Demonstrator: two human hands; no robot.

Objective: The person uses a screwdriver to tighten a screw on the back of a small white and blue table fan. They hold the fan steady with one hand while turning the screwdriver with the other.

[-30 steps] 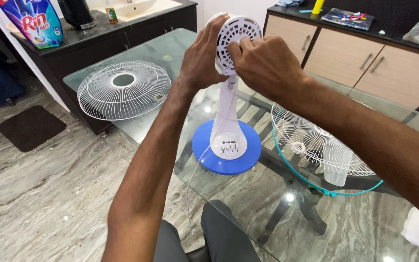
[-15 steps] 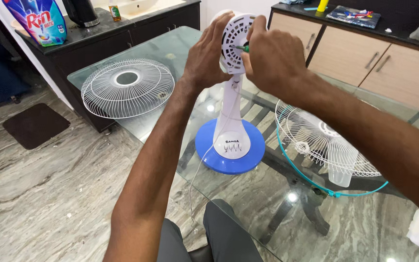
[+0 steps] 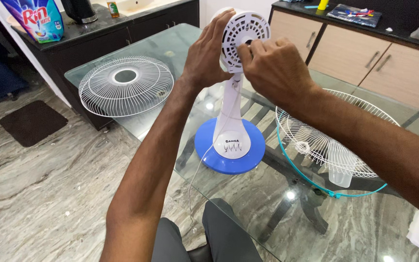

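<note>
2 hands [image 3: 204,58] [image 3: 272,68] grip the white fan motor housing [image 3: 245,31] above its blue base [image 3: 229,150].

Head view, looking down along both bare forearms. The left arm rises from the lower edge of the frame, nearly straight, wrist slightly bent back; the left hand [image 3: 204,58] is raised with its back toward the camera, fingers extended upward and curved, thumb hidden from view. The right arm enters from the lower right corner and runs diagonally up and to the left; the right hand [image 3: 272,70] is knuckles-up, fingers curled inward and bunched at the tips. The two hands sit near each other at the same height, not touching
</note>
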